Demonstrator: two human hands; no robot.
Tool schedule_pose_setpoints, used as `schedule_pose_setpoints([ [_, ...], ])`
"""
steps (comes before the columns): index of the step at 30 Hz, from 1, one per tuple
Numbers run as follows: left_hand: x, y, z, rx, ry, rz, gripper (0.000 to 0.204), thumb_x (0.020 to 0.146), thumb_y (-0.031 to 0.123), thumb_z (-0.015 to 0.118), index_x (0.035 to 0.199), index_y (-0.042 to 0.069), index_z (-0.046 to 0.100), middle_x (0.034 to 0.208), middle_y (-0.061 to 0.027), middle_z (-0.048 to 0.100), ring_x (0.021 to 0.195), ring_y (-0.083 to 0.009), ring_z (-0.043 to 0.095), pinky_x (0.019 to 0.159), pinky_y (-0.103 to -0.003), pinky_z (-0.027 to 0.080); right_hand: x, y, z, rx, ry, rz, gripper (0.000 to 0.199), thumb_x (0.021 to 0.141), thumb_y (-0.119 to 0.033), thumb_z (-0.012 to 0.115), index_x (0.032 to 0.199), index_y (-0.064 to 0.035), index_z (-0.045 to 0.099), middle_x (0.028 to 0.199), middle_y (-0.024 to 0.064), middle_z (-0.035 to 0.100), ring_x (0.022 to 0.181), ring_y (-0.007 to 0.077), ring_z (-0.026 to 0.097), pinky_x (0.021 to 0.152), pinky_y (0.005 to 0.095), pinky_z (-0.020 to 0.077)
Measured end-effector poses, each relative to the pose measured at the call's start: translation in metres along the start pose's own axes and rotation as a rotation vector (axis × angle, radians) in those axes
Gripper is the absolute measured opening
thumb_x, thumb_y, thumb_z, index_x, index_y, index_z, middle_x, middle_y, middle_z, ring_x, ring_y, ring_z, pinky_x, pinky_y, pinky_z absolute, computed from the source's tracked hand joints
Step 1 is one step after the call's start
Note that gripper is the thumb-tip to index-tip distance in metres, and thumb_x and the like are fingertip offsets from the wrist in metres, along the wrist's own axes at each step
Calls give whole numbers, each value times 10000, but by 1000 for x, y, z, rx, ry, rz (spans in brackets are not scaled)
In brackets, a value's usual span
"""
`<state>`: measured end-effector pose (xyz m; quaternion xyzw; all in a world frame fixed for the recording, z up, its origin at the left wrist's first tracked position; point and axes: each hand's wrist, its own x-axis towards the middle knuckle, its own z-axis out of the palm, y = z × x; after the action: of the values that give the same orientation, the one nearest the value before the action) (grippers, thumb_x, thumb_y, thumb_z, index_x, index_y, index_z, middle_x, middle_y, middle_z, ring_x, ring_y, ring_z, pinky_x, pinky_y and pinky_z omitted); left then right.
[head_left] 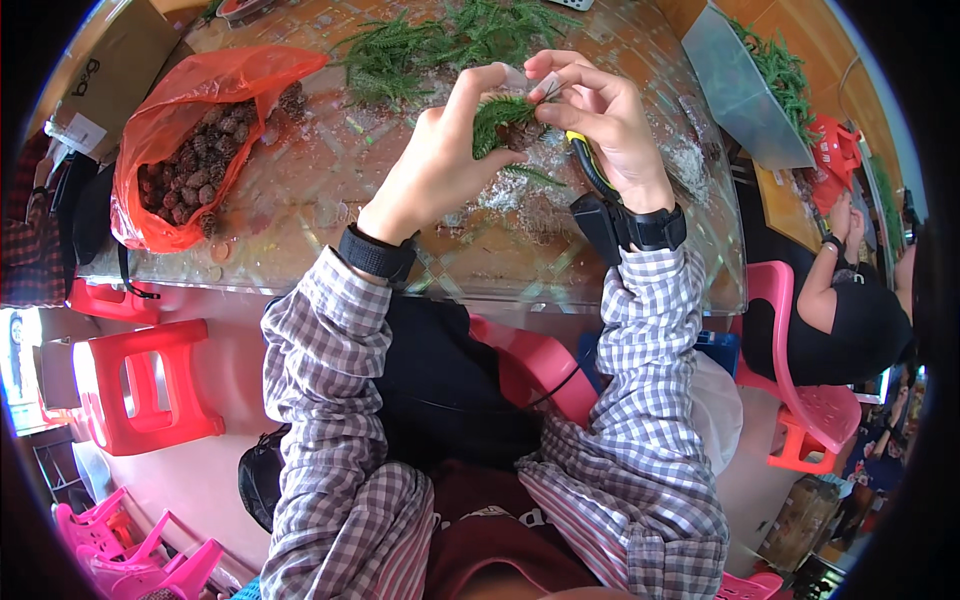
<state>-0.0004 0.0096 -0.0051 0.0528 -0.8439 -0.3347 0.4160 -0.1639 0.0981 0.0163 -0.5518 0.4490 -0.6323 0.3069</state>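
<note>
A green artificial pine sprig (492, 122) is held above the table between my two hands. My left hand (440, 150) curves round its needles, with thumb and forefinger apart; the other fingers are mostly hidden. At the stem end, the fingers of my right hand (608, 118) pinch the thin dark stems. A small whitish patch shows at the fingertips, too small to name. Next to my right palm is a yellow and black tool handle (592, 165); its head is hidden, and whether the palm grips it I cannot tell.
An open red plastic bag (275, 62) of pine cones (195, 165) stands at the table's left. More green sprigs (400, 55) lie at the back. White flakes (685, 165) litter the tabletop. A translucent bin (745, 95) with greenery stands right, near a seated person (850, 310). Red stools (150, 385) stand left.
</note>
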Motion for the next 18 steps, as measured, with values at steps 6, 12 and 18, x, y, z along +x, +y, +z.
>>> schedule_pose_setpoints([
  [6,3,-2,-4,333,-63,325,580,724,30,696,1216,67,390,1047,-149,598,916,-276,605,806,-340,488,-5,11,12,10,163,-82,63,730,52,646,764,21,603,1041,64,526,996,143,520,829,278,425],
  [12,6,4,3,297,-37,207,553,795,57,624,1281,65,359,1061,-131,601,942,-230,580,831,-333,462,-4,35,24,-91,567,-131,82,732,82,618,771,10,619,1045,61,522,957,143,539,766,274,462],
  [18,19,-22,-21,-623,102,-226,573,826,271,641,1289,74,366,972,-71,618,889,-163,595,729,-321,484,0,20,18,70,177,-178,95,738,90,603,758,0,623,1073,59,508,970,143,529,757,256,465],
])
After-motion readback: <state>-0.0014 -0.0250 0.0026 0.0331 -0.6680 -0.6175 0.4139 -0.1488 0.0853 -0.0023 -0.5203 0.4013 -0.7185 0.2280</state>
